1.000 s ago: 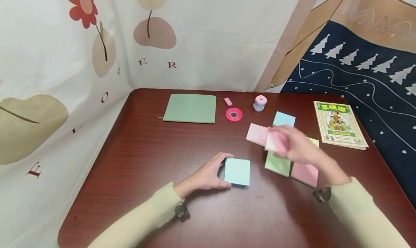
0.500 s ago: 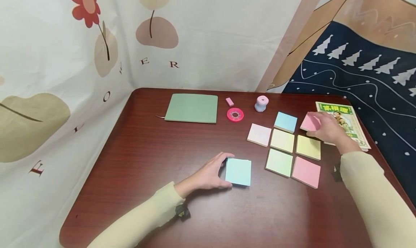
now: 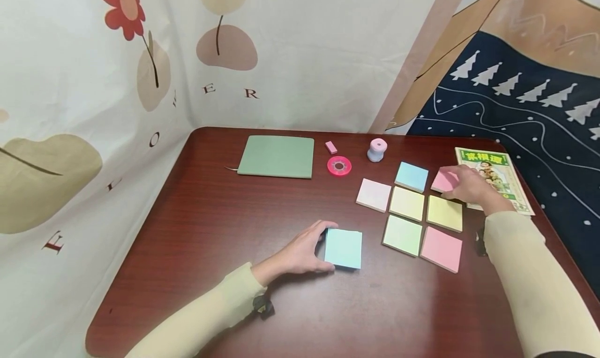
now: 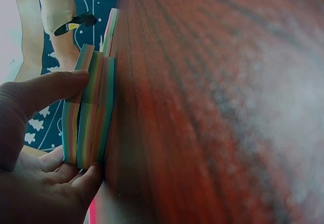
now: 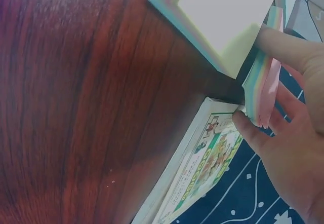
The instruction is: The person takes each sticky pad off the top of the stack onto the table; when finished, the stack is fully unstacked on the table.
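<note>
My left hand (image 3: 300, 254) holds a blue sticky-note pad (image 3: 344, 248) by its left edge, thumb and fingers pinching its side (image 4: 88, 117) on the dark red table (image 3: 225, 227). My right hand (image 3: 466, 186) grips a pink pad (image 3: 444, 180) at the table's right side, thumb and fingers on its edges (image 5: 263, 92), beside a blue pad (image 3: 412, 176). Below lie a pale pink pad (image 3: 374, 194), two yellow pads (image 3: 408, 202) (image 3: 445, 212), a green pad (image 3: 401, 234) and a pink pad (image 3: 441, 248).
A green notebook (image 3: 276, 156), a small pink eraser (image 3: 330, 147), a red tape roll (image 3: 339, 165) and a pale pink and blue spool-shaped thing (image 3: 377, 149) lie at the back. A picture booklet (image 3: 492, 175) sits at the right edge, under my right hand. Cloth hangs behind.
My right hand carried the pink pad from over the middle pads to the right, and set it down beside the blue pad near the booklet. The left hand has stayed put.
</note>
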A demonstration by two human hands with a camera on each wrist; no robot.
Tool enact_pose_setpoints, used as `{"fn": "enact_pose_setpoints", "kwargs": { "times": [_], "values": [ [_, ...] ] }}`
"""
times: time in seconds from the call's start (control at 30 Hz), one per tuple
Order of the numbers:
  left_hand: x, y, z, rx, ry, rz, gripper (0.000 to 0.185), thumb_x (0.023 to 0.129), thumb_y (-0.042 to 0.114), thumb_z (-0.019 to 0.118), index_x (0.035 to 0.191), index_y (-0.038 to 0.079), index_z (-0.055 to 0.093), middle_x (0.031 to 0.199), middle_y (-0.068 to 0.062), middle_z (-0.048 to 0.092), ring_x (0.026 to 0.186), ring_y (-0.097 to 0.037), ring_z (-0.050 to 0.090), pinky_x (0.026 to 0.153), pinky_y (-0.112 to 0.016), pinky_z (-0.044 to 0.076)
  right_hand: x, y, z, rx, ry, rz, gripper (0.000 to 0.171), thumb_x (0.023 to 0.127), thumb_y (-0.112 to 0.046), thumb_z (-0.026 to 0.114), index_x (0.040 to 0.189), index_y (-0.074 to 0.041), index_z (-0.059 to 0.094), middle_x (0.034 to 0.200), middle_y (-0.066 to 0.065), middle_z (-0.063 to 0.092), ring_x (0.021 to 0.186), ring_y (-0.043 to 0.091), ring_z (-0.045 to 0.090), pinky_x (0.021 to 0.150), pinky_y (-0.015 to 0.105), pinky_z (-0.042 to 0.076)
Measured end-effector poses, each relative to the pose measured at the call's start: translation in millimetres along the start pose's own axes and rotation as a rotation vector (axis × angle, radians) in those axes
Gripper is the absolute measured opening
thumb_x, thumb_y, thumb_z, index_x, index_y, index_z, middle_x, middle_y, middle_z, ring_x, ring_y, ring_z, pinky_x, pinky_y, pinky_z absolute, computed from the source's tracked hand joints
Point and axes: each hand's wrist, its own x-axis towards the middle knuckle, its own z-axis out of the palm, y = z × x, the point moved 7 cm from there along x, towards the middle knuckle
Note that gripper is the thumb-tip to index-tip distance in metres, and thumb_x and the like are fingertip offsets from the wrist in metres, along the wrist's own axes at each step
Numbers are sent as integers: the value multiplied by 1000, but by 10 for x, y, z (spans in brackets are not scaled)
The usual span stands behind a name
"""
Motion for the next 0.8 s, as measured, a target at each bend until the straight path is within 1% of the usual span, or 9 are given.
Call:
{"fn": "enact_pose_setpoints", "kwargs": {
  "times": [0.17, 0.3, 0.4, 0.63, 0.73, 0.8],
  "values": [
    [8, -3, 4, -8, -1, 6, 87, 70, 15, 89, 142, 10, 41, 128, -1, 51, 116, -15, 51, 102, -32, 43, 14, -8, 11, 2, -49, 9, 81, 80, -14, 80, 145, 5, 36, 144, 37, 30, 129, 54, 27, 101, 72, 25],
    [10, -3, 9, -15, -6, 11, 87, 69, 15, 89, 141, 9, 41, 129, -2, 51, 118, -16, 51, 103, -30, 42, 23, -50, 10, 2, -72, -14, 81, 80, -15, 80, 144, 7, 36, 143, 37, 33, 128, 52, 29, 103, 70, 25],
    [10, -4, 9, -18, -6, 13, 87, 69, 15, 89, 141, 8, 41, 129, -2, 51, 119, -16, 51, 103, -29, 41, 31, -86, 9, 11, -80, -26, 77, 82, -15, 79, 143, 8, 38, 142, 36, 36, 128, 51, 31, 103, 69, 27],
    [14, -17, 9, -16, -3, 9, 86, 69, 15, 89, 141, 9, 42, 129, -2, 51, 117, -15, 51, 102, -29, 42, 15, -110, 4, 46, -99, 16, 73, 85, -17, 76, 144, 6, 38, 143, 38, 33, 125, 51, 32, 100, 69, 30],
    [18, -25, 13, -13, -3, 9, 86, 69, 16, 89, 141, 9, 42, 129, -2, 51, 117, -15, 51, 102, -29, 42, 2, -124, -15, 40, -96, 13, 74, 85, -17, 75, 144, 5, 38, 142, 38, 33, 122, 50, 34, 100, 69, 31],
    [16, -28, 14, -7, -3, 7, 86, 70, 16, 89, 142, 9, 41, 129, -2, 51, 118, -15, 51, 102, -30, 42, -11, -165, -63, 30, -77, -7, 72, 86, -17, 74, 143, 7, 38, 141, 39, 35, 122, 51, 35, 100, 68, 32]
  ]
}}
